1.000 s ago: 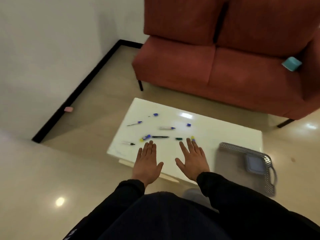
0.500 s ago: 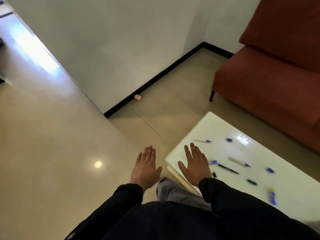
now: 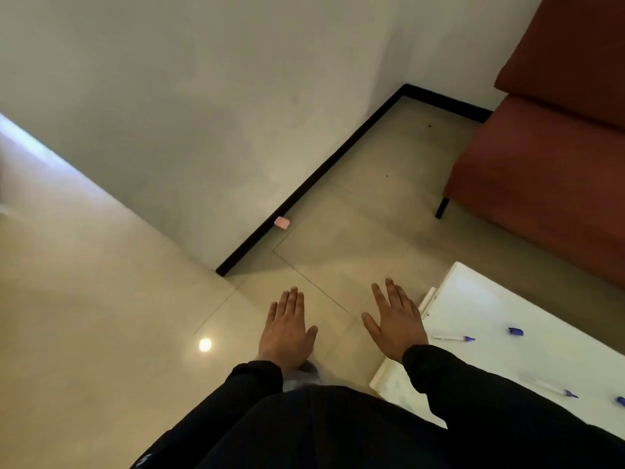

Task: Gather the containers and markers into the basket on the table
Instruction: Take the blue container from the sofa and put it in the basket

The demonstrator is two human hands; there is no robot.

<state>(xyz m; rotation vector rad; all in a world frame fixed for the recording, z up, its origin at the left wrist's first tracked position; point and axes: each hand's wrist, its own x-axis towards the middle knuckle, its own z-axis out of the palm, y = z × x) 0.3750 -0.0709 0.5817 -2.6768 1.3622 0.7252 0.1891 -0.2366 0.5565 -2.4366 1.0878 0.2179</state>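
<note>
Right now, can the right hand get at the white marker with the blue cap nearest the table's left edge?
Probably yes. The right hand is open and empty, the marker lies just beside it on the table, and nothing sits between them.

Left hand [image 3: 286, 328] and right hand [image 3: 396, 323] flat, palms down, fingers [image 3: 389, 292] extended.

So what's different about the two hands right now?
The left hand hangs over bare floor, while the right hand sits beside the white table, near its corner. The left hand's fingers are close together; the right hand's fingers are spread a bit wider. The right hand is nearer the pen; the left hand is far from it. Both are flat, palm down, empty, with black sleeves.
</note>
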